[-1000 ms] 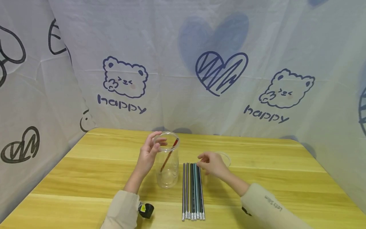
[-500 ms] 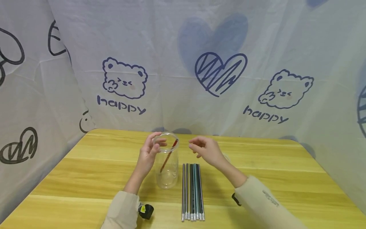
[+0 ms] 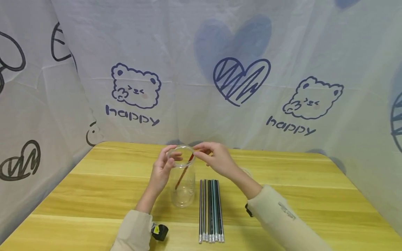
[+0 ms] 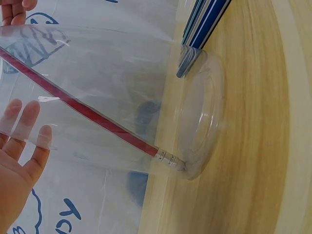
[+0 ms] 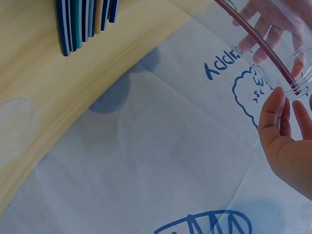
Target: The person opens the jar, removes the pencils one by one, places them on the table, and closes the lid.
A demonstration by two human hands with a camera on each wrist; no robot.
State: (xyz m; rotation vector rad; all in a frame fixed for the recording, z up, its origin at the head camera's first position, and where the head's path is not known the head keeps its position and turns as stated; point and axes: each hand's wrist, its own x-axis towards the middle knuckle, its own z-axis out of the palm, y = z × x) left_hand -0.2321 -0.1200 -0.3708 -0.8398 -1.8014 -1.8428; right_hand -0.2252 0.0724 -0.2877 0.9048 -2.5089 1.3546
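Note:
A clear plastic jar [image 3: 187,190] stands upright on the table, and my left hand [image 3: 161,170] grips it from the left, just below the rim. One red pencil [image 3: 183,177] leans inside, its silver-capped eraser end down on the jar's bottom in the left wrist view. My right hand [image 3: 220,161] is at the right side of the rim, fingertips close by the pencil's upper end. In the right wrist view the right thumb and fingers [image 5: 271,114] stand apart, just outside the jar's mouth. Several dark and teal pencils [image 3: 211,209] lie side by side, right of the jar.
A clear round lid [image 5: 17,129] lies on the table, mostly behind my right wrist in the head view. The wooden tabletop [image 3: 298,195] ends at a white printed cloth [image 3: 194,115] at the back. A black wrist device [image 3: 160,232] sits at my left sleeve.
My right hand has moved left and away from the row of pencils, up to the jar's rim. The left hand and the jar have stayed in place.

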